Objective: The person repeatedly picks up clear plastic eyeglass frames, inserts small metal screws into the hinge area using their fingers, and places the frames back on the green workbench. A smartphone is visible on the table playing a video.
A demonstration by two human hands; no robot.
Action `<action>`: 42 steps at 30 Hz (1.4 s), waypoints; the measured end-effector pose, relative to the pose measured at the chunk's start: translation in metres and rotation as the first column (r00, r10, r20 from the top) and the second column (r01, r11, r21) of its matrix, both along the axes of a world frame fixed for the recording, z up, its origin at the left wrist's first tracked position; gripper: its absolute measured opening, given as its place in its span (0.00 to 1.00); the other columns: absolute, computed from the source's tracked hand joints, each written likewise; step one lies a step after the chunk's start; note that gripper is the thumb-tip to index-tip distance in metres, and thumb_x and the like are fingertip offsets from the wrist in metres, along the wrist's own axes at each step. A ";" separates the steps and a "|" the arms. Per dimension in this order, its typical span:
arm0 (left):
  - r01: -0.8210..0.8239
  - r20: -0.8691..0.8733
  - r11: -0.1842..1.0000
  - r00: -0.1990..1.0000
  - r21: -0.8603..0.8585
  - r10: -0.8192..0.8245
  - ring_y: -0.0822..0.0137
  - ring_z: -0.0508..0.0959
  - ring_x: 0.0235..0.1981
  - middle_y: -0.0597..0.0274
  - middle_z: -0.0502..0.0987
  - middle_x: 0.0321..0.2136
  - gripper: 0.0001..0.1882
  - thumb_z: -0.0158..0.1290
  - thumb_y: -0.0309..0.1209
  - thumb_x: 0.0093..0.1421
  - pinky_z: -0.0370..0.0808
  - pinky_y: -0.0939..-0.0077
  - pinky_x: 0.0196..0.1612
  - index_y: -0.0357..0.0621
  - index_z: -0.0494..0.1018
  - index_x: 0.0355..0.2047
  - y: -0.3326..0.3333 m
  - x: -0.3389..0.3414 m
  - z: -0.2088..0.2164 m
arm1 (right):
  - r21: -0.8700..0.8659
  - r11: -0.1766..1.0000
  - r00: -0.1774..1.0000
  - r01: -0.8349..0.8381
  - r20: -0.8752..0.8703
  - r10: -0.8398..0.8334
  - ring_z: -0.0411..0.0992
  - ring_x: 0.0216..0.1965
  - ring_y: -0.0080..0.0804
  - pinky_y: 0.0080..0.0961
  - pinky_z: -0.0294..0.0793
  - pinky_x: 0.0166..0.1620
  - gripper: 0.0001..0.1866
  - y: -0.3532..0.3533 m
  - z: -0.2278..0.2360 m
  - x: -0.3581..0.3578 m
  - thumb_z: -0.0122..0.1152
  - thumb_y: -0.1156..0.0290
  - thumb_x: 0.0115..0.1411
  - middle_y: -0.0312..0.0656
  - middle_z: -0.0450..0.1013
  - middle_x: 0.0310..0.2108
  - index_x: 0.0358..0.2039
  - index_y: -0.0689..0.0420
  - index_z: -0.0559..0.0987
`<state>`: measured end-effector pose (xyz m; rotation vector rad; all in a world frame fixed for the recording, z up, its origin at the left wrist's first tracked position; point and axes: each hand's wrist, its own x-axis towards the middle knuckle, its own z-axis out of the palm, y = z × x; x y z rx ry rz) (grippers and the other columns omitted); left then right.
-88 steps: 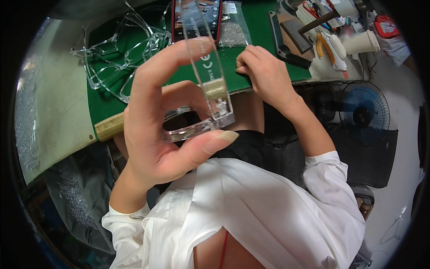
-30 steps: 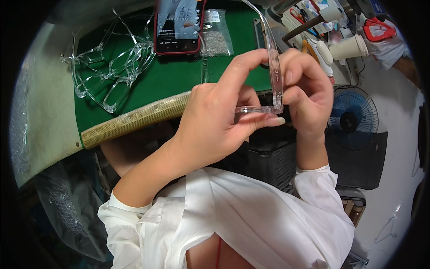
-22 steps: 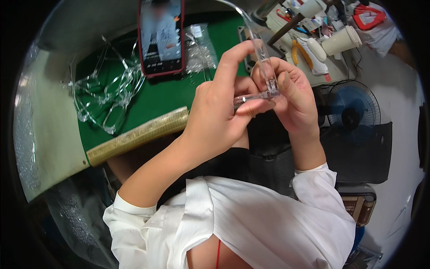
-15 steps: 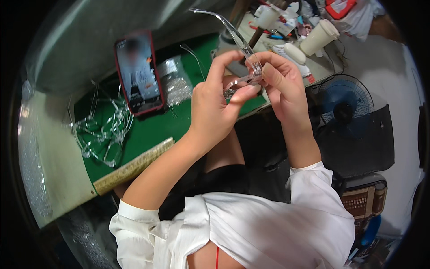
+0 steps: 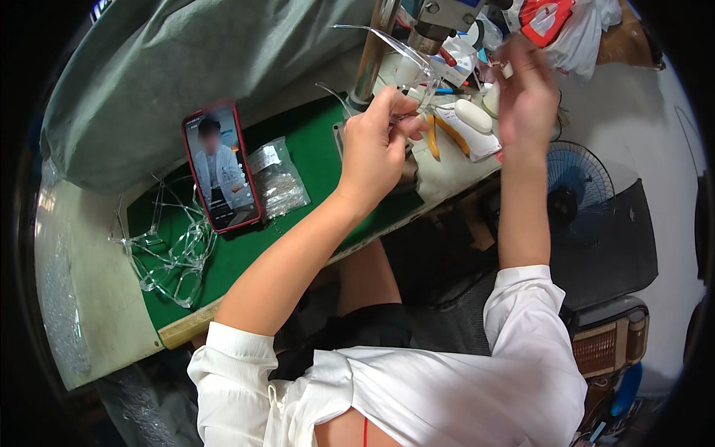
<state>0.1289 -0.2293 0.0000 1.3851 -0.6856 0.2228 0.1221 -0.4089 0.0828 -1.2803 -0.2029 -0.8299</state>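
A pair of clear plastic eyeglasses [image 5: 433, 80] is held in my left hand [image 5: 372, 149], its fingers closed around the frame. One arm of the glasses points up and left, the other sticks out behind the hand. My right hand [image 5: 527, 100] is off the glasses, raised over the cluttered right end of the table. It is smeared by motion, and I cannot make out whether it holds anything. Yellow-handled pliers [image 5: 450, 136] and a white oval object [image 5: 474, 116] lie between the hands.
Several clear eyeglass frames [image 5: 175, 257] lie heaped on the green mat [image 5: 238, 279]. Next to them are a lit red-cased phone [image 5: 222, 167] and a clear bag of small pieces [image 5: 277, 182]. A metal post [image 5: 371, 63] rises behind my left hand. A fan [image 5: 577, 186] stands right.
My right hand has let go of the glasses and moved up and right. My left hand keeps hold of them. The view has shifted, showing the metal post and pliers.
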 end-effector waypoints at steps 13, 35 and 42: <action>-0.002 -0.078 1.000 0.997 -0.004 0.001 0.71 0.77 0.26 0.55 0.79 0.26 0.02 0.47 0.18 0.60 0.75 0.78 0.34 0.33 0.65 0.33 0.000 0.006 0.007 | -0.257 0.964 0.718 -0.071 0.658 0.228 0.67 0.47 0.42 0.31 0.62 0.38 0.08 0.010 0.026 0.002 0.53 0.63 0.61 0.40 0.69 0.33 0.34 0.53 0.73; -0.861 0.277 0.502 0.504 0.081 0.819 0.51 0.69 0.55 0.43 0.68 0.51 0.20 0.51 0.24 0.59 0.71 0.54 0.56 0.32 0.63 0.51 0.314 -0.130 0.021 | -0.921 0.248 0.952 -0.301 -0.274 0.136 0.66 0.34 0.36 0.30 0.69 0.36 0.17 0.165 -0.140 -0.068 0.58 0.78 0.52 0.39 0.67 0.31 0.44 0.52 0.78; -0.437 -0.140 0.898 0.894 -0.055 0.427 0.58 0.71 0.41 0.50 0.70 0.36 0.27 0.41 0.50 0.64 0.69 0.70 0.45 0.34 0.65 0.44 0.309 -0.139 -0.003 | -0.986 -0.078 0.970 -0.150 -0.162 0.182 0.66 0.34 0.35 0.30 0.67 0.36 0.24 0.157 -0.135 -0.063 0.55 0.81 0.46 0.37 0.65 0.31 0.44 0.47 0.79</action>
